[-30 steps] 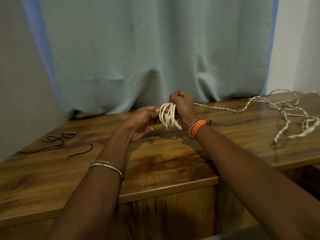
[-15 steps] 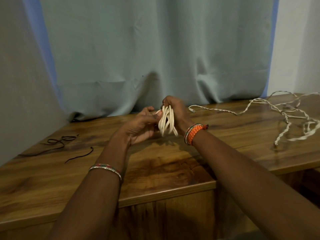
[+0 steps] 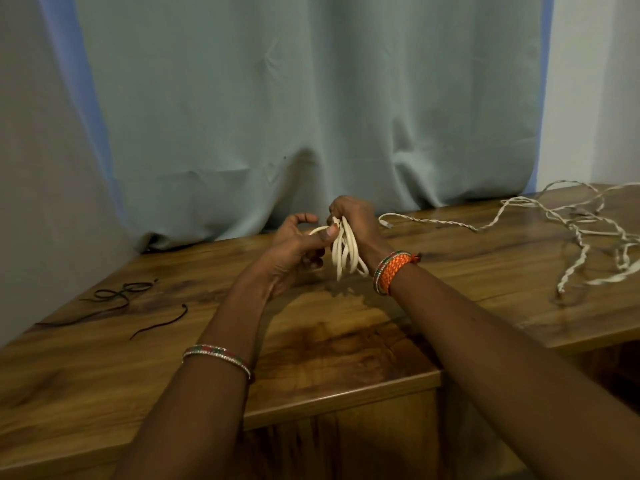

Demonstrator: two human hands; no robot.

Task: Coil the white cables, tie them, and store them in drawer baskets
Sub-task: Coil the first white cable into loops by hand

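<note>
A bundle of white cable loops (image 3: 343, 249) is held above the wooden table (image 3: 346, 344), near the centre of the view. The upper end of the bundle is gripped by the right hand (image 3: 353, 220), whose fingers are curled closed around the strands, while the loops hang down from that fist towards 6 o'clock. At 9 o'clock of the bundle, the left hand (image 3: 298, 244) is seen with its thumb pressed on 1 strand that leads sideways out of the bundle; its other fingers are curled, and whether they pinch the strand cannot be told. The step in hand is judged to be the winding of the cable's tail around the loops. It would be done well if the fist were kept tight so that no loop slips, the tail were drawn taut, and each turn were laid close beside the one before. Towards 3 o'clock a twisted white cable (image 3: 568, 233) lies loose on the table, well apart, not yet coiled. At 9 o'clock 2 thin black ties (image 3: 117, 299) lie on the wood.
</note>
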